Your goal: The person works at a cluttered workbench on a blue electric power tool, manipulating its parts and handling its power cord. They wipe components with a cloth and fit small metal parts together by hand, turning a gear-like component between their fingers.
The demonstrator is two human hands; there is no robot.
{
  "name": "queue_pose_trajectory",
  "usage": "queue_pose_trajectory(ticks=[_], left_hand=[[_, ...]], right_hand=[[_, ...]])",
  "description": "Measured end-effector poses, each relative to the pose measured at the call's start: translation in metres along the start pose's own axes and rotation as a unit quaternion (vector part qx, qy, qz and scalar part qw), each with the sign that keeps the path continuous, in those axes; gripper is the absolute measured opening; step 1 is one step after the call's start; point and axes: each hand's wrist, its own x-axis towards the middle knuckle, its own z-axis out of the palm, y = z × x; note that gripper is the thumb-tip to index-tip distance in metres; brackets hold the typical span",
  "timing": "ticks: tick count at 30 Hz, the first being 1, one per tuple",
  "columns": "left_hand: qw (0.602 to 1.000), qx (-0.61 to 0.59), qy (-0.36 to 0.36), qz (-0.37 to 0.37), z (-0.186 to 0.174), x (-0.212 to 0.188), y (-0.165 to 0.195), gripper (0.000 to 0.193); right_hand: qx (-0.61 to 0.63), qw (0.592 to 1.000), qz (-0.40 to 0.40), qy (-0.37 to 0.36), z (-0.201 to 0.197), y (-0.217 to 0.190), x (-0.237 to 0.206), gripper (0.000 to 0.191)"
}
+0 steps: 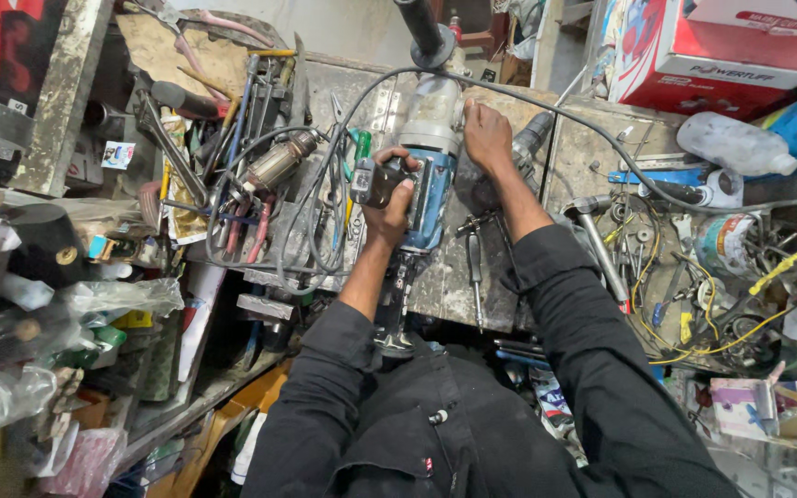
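- At the middle of the cluttered metal worktop point(472, 286), a blue and grey power drill point(428, 175) lies lengthwise, its black side handle point(422, 28) pointing away from the person.
- The left hand point(391, 198) wraps around the drill's black grip, fingers closed on it.
- The right hand point(487, 136) presses on the drill's grey front housing, fingers bent over it (whether it truly grips, I cannot tell).
- A grey cable point(315, 198) loops just left of the drill, beside a motor armature point(280, 161).
- A screwdriver point(475, 267) lies under the right forearm; a white plastic bottle point(735, 143) sits far right.
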Motion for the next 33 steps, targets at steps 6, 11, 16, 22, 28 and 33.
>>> queue_pose_trajectory(ticks=[6,11,16,22,28,33], left_hand=[[0.999,-0.035,0.002,-0.008,-0.009,0.0,-0.004,0.041],[0.999,-0.033,0.009,-0.006,-0.015,0.002,-0.006,0.043],[0.999,-0.043,0.022,0.008,-0.021,0.005,-0.008,0.044],[0.996,-0.078,0.047,0.003,-0.028,0.009,-0.006,0.043],[0.996,-0.073,0.043,-0.005,-0.026,0.008,-0.003,0.043],[0.997,-0.071,0.04,-0.001,-0.023,0.007,-0.003,0.042]], right_hand=[[0.03,0.999,0.022,-0.016,0.002,0.0,0.005,0.053],[0.058,0.995,0.065,-0.055,0.003,-0.001,0.009,0.056],[0.153,0.982,0.073,-0.088,0.004,-0.005,0.015,0.055],[0.131,0.983,0.083,-0.099,0.006,-0.009,0.018,0.055],[0.154,0.979,0.093,-0.098,0.007,-0.01,0.017,0.056],[0.14,0.981,0.096,-0.091,0.007,-0.009,0.014,0.058]])
